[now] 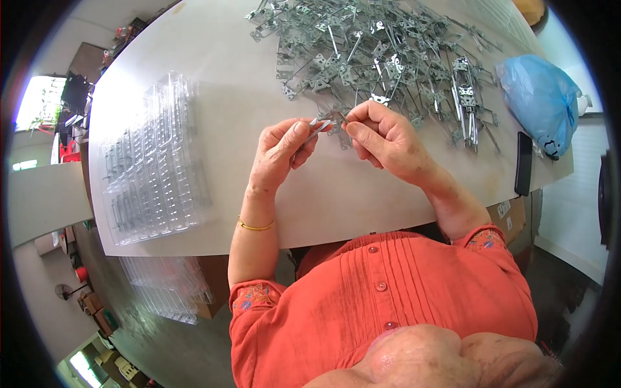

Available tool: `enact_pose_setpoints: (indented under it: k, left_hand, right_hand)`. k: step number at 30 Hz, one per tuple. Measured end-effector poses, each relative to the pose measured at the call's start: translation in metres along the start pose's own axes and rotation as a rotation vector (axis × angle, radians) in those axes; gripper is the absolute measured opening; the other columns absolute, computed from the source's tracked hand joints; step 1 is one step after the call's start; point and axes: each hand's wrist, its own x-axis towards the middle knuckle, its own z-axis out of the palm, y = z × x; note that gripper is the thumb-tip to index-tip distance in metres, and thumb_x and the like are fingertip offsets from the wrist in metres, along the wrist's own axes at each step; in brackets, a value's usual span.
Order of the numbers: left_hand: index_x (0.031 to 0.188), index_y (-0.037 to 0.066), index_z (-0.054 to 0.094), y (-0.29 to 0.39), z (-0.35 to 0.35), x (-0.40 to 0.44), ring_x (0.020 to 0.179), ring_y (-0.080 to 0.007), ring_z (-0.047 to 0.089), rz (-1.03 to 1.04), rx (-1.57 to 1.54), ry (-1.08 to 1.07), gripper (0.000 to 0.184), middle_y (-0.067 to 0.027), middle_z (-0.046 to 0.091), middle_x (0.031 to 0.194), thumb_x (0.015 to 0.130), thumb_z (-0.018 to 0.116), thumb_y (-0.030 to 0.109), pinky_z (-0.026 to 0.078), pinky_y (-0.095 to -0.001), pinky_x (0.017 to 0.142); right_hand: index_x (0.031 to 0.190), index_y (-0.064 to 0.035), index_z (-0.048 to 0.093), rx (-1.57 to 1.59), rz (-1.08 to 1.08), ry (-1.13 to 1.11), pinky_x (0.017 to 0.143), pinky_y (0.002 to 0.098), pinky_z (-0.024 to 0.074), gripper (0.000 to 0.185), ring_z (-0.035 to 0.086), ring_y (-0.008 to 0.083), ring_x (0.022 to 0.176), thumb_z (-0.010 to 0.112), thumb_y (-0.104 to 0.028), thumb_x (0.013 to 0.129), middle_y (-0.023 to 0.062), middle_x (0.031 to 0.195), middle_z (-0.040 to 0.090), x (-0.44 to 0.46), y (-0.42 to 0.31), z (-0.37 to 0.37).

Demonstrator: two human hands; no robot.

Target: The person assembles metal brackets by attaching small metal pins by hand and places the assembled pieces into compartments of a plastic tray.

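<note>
My left hand [283,150] is closed on thin metal parts [315,134], pinched between thumb and fingers, their ends pointing up and right. Close beside it on the right, my right hand [386,140] is pinched round a small metal piece [343,118] at its fingertips. Both hands are above the table near its front edge, with a narrow gap between them. Just beyond them lies a large tangled pile of metal brackets and rods [369,52]. Exactly how the held pieces meet is too small to tell.
Clear plastic trays [152,161] holding metal parts lie on the left of the white table [239,123]. More trays [169,288] are below its edge. At the right are a blue plastic bag [538,97] and a black phone [523,164].
</note>
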Motion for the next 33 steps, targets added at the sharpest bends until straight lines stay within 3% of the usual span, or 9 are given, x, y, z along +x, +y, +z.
enact_pose_setpoints:
  k: [11,16,23,29,33]
  left_hand:
    - [0.115,-0.004,0.074,-0.004,-0.009,-0.002,0.058,-0.0046,0.041,0.063,0.184,-0.008,0.042,0.0034,0.052,0.069,0.105,0.064,0.036,0.03,-0.0218,0.05]
    - [0.113,0.002,0.076,0.003,-0.005,-0.005,0.071,-0.0034,0.049,0.042,0.167,-0.034,0.034,0.0056,0.056,0.075,0.102,0.069,0.033,0.037,-0.0217,0.06]
    - [0.113,0.0,0.076,0.007,-0.002,-0.005,0.075,-0.0065,0.054,0.003,0.187,-0.132,0.035,0.0016,0.064,0.082,0.1,0.072,0.032,0.044,-0.024,0.066]
    - [0.111,-0.001,0.075,0.007,0.0,-0.005,0.074,-0.0072,0.054,0.03,0.278,-0.172,0.039,0.0001,0.064,0.082,0.098,0.073,0.036,0.043,-0.0246,0.064]
    - [0.111,-0.003,0.074,0.004,0.003,-0.004,0.069,-0.0063,0.049,0.118,0.312,-0.207,0.049,0.0009,0.06,0.079,0.097,0.073,0.044,0.037,-0.0227,0.058]
  right_hand:
    - [0.131,-0.0014,0.055,0.036,0.025,-0.006,0.053,0.0219,0.0406,0.032,0.049,0.0053,0.059,0.058,-0.024,0.109,-0.0005,0.076,0.061,0.003,0.003,-0.001]
    - [0.131,-0.0002,0.056,0.294,0.122,-0.125,0.055,0.0229,0.0453,0.034,0.053,0.0068,0.06,0.057,-0.026,0.109,0.0013,0.079,0.062,0.007,0.003,-0.008]
    - [0.126,-0.0014,0.059,0.423,0.144,-0.196,0.056,0.0238,0.0477,0.033,0.056,0.0085,0.061,0.058,-0.03,0.109,0.0025,0.082,0.064,0.008,0.004,-0.011]
    - [0.114,-0.0053,0.061,0.214,0.107,-0.178,0.051,0.024,0.0455,0.024,0.054,0.0085,0.055,0.057,-0.028,0.109,0.001,0.076,0.063,0.009,0.005,-0.015]
    - [0.106,-0.0067,0.058,-0.037,-0.033,0.061,0.05,0.023,0.0433,0.02,0.053,0.0056,0.056,0.056,-0.026,0.11,-0.0004,0.072,0.062,0.003,0.001,-0.003]
